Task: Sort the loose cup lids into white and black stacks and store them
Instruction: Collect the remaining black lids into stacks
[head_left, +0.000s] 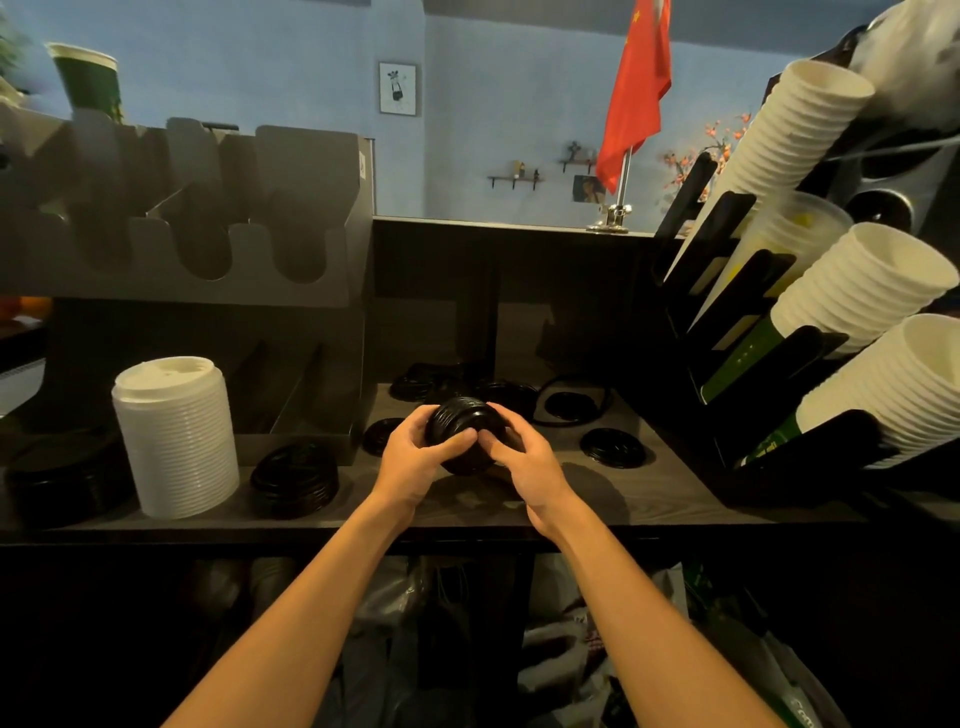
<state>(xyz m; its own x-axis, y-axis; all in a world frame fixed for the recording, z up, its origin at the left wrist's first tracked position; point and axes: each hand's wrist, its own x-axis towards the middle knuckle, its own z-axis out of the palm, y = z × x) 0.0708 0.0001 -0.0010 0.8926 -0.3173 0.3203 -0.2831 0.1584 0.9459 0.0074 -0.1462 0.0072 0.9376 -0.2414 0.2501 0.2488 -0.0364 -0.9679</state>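
Both thumbs press on the near side of a short stack of black lids (464, 428), and the other fingers curl round its flanks. The left hand (413, 454) cups the left side and the right hand (527, 462) the right. The stack is gripped between them in the middle of the frame, just above the dark wood counter (654, 501). Its long axis is tipped, running from the low near end up and away toward the back, with the top face turned upward and away from the person (the ribbed lid edges show along the side).

Out from the hands, a loose black lid (382, 435) lies flat on the counter just to the left, and a second loose lid (613, 445) lies to the right. Several more lids (570, 402) lie behind in shadow. Further left sits a low black lid stack (295, 482). Beyond it a tall white lid stack (176, 441) stands upright, and another black pile (62, 480) sits at the left edge. A grey slotted organizer (208, 218) fills the upper left. On the right, stacks of white paper cups (862, 291) lean out of a black rack (727, 312).
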